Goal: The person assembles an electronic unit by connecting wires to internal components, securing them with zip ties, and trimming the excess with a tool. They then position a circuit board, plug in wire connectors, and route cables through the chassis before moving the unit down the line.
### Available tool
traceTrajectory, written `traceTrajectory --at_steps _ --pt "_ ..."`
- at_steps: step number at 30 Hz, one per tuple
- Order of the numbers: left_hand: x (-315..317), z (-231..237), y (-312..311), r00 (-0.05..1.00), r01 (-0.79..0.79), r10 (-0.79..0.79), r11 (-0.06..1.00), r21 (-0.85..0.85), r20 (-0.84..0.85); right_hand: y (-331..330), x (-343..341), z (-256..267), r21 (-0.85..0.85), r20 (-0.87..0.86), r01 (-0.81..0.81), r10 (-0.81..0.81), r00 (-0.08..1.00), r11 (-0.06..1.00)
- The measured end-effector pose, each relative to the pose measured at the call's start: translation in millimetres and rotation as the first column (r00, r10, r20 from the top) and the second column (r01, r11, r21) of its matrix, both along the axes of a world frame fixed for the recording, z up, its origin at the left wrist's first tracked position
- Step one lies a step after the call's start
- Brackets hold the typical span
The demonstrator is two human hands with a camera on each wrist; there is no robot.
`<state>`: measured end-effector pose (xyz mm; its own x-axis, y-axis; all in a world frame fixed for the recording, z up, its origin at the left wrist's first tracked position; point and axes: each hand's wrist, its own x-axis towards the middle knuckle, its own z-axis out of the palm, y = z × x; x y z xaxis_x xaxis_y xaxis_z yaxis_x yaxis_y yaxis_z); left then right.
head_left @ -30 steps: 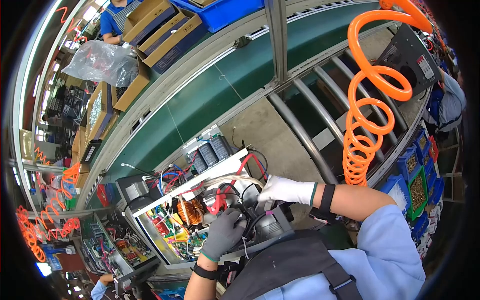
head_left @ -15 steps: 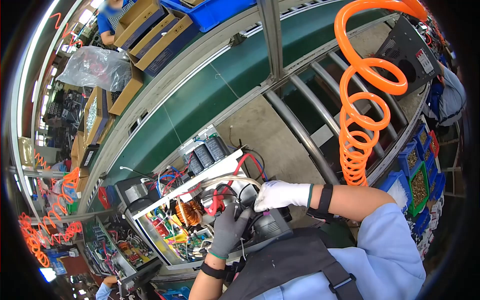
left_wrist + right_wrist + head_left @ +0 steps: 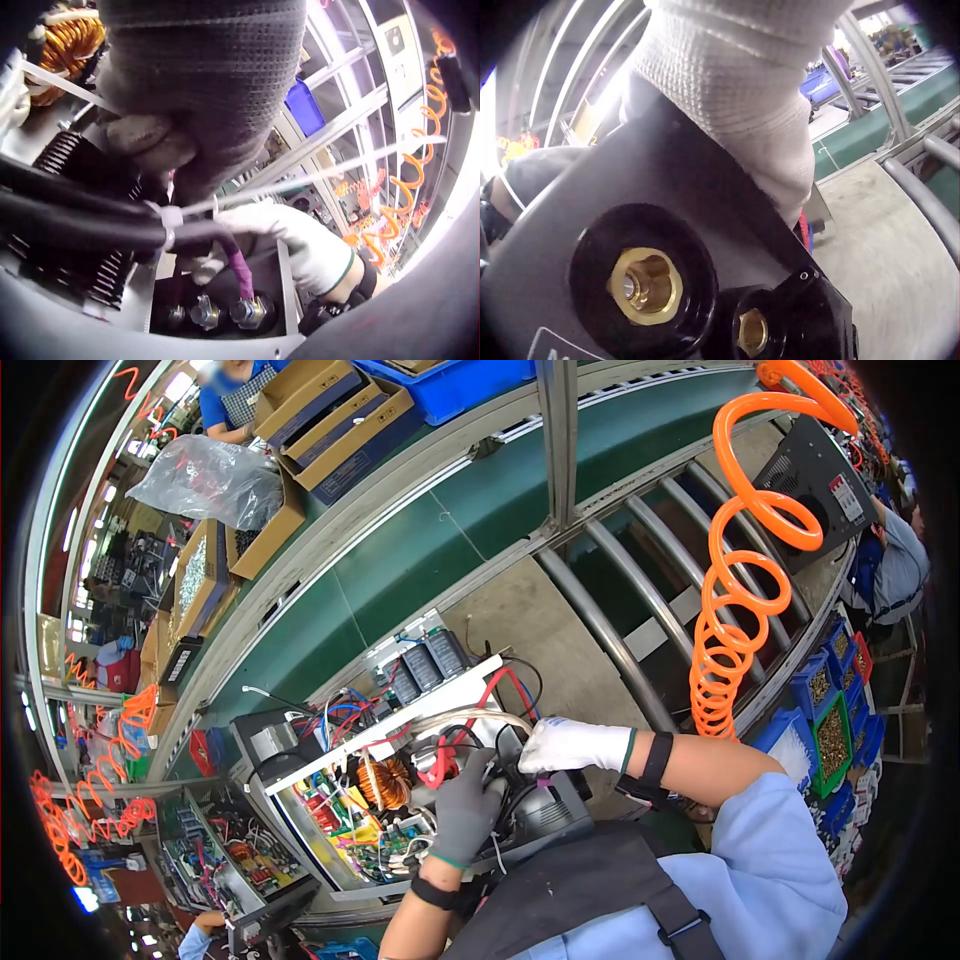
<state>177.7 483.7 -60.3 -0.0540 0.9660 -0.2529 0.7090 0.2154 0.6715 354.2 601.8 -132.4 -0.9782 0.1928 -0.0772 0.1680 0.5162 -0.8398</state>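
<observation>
My left hand point(image 3: 467, 816), in a grey glove, reaches into an open metal chassis point(image 3: 385, 727) packed with circuit boards and wires. Its bent fingers lie close over black cables point(image 3: 82, 214); I cannot tell what they hold. A white cable tie point(image 3: 172, 227) circles the cables, its long tail sticking out to one side. My right hand point(image 3: 575, 746), in a white glove, reaches over the dark end panel point(image 3: 652, 161), which has brass sockets. From the left wrist view, its fingers point(image 3: 210, 268) curl round the cable beside a purple sleeve point(image 3: 241, 274) that runs to a bolted terminal point(image 3: 247, 311).
A copper-wound coil point(image 3: 382, 785) sits inside the chassis. Steel rollers point(image 3: 607, 640) lie beyond the right hand, under a coiled orange hose point(image 3: 740, 600). Parts bins point(image 3: 832, 740) stand at the right. Another opened unit point(image 3: 235, 850) is at the left.
My left hand has moved slightly up and to the right, deeper among the black cables. The right hand keeps its place at the end panel.
</observation>
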Motion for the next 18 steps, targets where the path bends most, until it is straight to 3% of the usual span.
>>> traceTrajectory --at_steps 1,2,4,5,7,9,11,14,16,18 --pt "3 -5 -1 0.993 -0.053 0.054 0.998 0.017 -0.100 0 -1 -1 0.200 -0.127 -0.033 0.059 0.990 0.979" --pt "1 -7 -3 0.993 -0.057 0.058 0.998 0.017 -0.101 0 -1 -1 0.201 -0.127 -0.037 0.063 0.990 0.979" --pt "0 -8 -4 0.993 -0.086 0.087 0.996 0.011 -0.081 1 -1 5 -0.004 0.064 -0.026 0.027 0.998 1.000" --pt "-3 8 0 0.998 -0.036 0.030 0.995 -0.098 -0.057 0 -1 9 -0.004 0.064 -0.025 0.025 0.998 1.000" --pt "-8 5 -4 1.000 0.003 -0.002 0.994 -0.112 0.006 -2 -1 14 -0.232 0.218 0.162 -0.111 0.970 0.959" --pt "-7 8 -2 0.997 0.034 -0.023 0.989 -0.144 0.079 -6 -2 -7 -0.179 0.141 0.122 -0.097 0.985 0.976" --pt "-6 7 -1 0.991 -0.006 0.027 0.988 -0.153 0.130 -2 -2 5 -0.121 0.068 0.088 -0.080 0.994 0.989" --pt "-3 3 -4 0.985 -0.075 0.092 0.990 -0.123 0.144 -2 1 31 -0.185 0.152 0.197 -0.170 0.974 0.963" --pt "-4 1 -9 0.989 -0.101 0.109 0.992 -0.080 0.100 -4 0 36 -0.321 0.344 0.370 -0.257 0.903 0.872" --pt "-5 0 -13 0.982 -0.148 0.148 0.989 -0.008 0.120 -3 0 46 -0.349 0.424 0.459 -0.299 0.855 0.817"
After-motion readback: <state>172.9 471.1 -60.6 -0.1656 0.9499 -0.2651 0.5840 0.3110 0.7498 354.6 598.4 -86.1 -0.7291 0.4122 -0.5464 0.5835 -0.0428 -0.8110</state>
